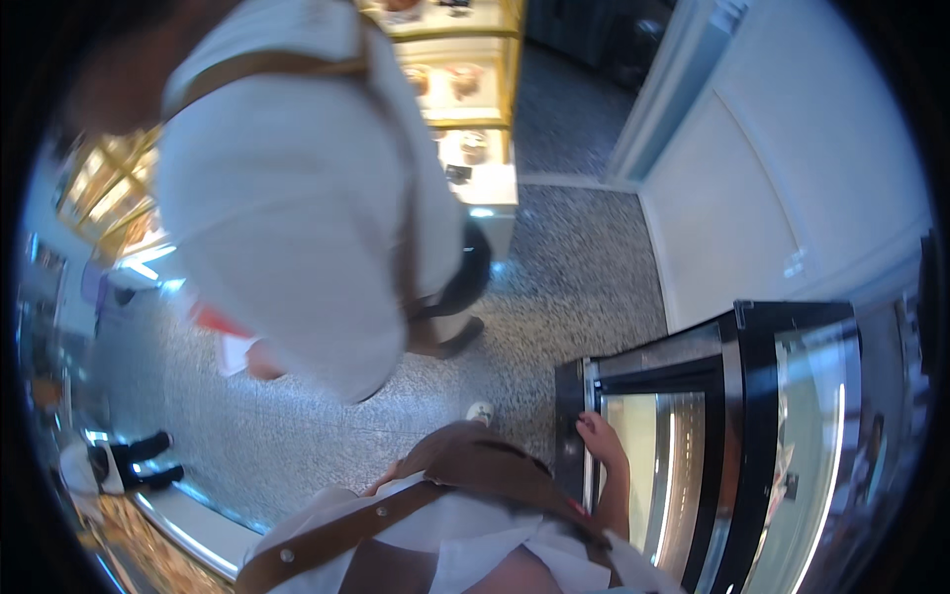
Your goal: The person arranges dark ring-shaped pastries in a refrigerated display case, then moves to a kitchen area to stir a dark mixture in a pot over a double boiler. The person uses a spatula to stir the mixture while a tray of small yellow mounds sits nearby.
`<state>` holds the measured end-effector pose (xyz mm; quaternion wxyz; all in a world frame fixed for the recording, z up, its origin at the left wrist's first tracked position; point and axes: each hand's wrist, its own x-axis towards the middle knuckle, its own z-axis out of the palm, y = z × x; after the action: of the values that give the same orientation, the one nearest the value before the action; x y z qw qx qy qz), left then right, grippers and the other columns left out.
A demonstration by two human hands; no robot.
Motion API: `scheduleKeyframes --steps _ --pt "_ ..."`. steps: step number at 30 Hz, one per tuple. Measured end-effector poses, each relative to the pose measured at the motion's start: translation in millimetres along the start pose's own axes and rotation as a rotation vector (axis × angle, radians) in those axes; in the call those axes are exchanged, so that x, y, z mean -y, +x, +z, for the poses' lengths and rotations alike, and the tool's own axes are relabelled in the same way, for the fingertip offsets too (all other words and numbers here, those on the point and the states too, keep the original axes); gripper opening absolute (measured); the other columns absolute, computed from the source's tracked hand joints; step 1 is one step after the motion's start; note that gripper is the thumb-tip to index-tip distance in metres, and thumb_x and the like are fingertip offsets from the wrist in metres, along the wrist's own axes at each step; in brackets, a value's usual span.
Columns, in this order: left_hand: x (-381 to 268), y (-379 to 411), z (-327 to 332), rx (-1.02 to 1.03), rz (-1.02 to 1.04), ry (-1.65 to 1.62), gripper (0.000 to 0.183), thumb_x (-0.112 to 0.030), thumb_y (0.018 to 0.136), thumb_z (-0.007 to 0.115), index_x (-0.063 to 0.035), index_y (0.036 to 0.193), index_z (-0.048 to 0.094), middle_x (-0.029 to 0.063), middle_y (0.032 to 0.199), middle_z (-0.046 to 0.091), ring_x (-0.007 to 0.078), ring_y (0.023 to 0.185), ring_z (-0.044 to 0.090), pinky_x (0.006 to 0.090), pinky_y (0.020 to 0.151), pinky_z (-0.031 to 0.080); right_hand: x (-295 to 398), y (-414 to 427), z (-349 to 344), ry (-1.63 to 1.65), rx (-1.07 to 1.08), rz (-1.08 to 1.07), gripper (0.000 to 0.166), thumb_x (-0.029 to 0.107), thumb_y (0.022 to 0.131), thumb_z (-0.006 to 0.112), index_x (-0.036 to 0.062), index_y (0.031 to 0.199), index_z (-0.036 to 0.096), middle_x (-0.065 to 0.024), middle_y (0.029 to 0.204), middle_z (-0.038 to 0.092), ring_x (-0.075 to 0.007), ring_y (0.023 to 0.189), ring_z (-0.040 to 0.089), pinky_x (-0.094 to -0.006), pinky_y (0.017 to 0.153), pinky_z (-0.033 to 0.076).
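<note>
My right hand reaches to the top edge of a black refrigerated display case with lit glass panels. Its bent fingers lie at the metal strip along the case's framed door; whether they grip it or merely touch it is unclear. Most of my left hand is hidden beside my brown apron, so its fingers cannot be made out. Close in front, a co-worker in a white shirt with brown straps leans over. A red and white item, blurred, is by that person's hand.
Lit gold-framed shelves with pastries stand beyond the co-worker, and similar shelves at left. A white wall flanks a doorway. Another person stands by a pastry counter. Speckled floor lies between.
</note>
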<state>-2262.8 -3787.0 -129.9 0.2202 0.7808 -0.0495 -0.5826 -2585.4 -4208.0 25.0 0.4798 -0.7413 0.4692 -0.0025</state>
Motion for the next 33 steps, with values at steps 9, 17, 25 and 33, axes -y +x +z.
scheduleKeyframes --steps 9,17,25,33 --pt "-155.6 63.7 -25.0 0.054 -0.007 -0.051 0.022 -0.021 0.089 0.053 -0.0034 0.082 0.064 0.0109 0.073 0.063 0.0205 0.064 0.063 0.0351 0.057 0.051 11.4 198.2 -18.3 -0.157 0.120 0.087 0.035 0.029 0.087 0.061 0.0007 0.108 0.062 -0.0139 0.092 0.067 -0.0247 0.087 0.064 -0.0358 0.078 0.050" --pt "-340.6 165.8 -56.1 -0.039 -0.049 -0.123 0.023 -0.021 0.090 0.052 -0.0029 0.081 0.063 0.0110 0.072 0.062 0.0207 0.063 0.063 0.0353 0.056 0.051 25.3 466.5 -72.7 -0.068 0.286 0.410 0.031 0.028 0.094 0.053 0.0014 0.107 0.060 -0.0102 0.091 0.064 -0.0219 0.079 0.062 -0.0375 0.072 0.049" --pt "-544.3 240.9 -79.5 -0.064 -0.053 -0.193 0.024 -0.021 0.090 0.052 -0.0024 0.080 0.063 0.0112 0.072 0.062 0.0210 0.062 0.063 0.0355 0.055 0.051 101.1 670.5 -182.9 -0.038 0.282 0.272 0.029 0.028 0.098 0.047 0.0038 0.109 0.059 -0.0117 0.101 0.062 -0.0211 0.086 0.062 -0.0361 0.080 0.048" --pt "-688.3 340.5 -81.4 0.033 -0.074 -0.204 0.025 -0.021 0.090 0.051 -0.0019 0.079 0.062 0.0114 0.071 0.061 0.0213 0.062 0.062 0.0357 0.055 0.051 -0.4 769.8 -303.6 -0.653 0.119 0.313 0.025 0.025 0.087 0.055 0.0046 0.085 0.069 -0.0176 0.083 0.066 -0.0306 0.077 0.066 -0.0397 0.068 0.052"
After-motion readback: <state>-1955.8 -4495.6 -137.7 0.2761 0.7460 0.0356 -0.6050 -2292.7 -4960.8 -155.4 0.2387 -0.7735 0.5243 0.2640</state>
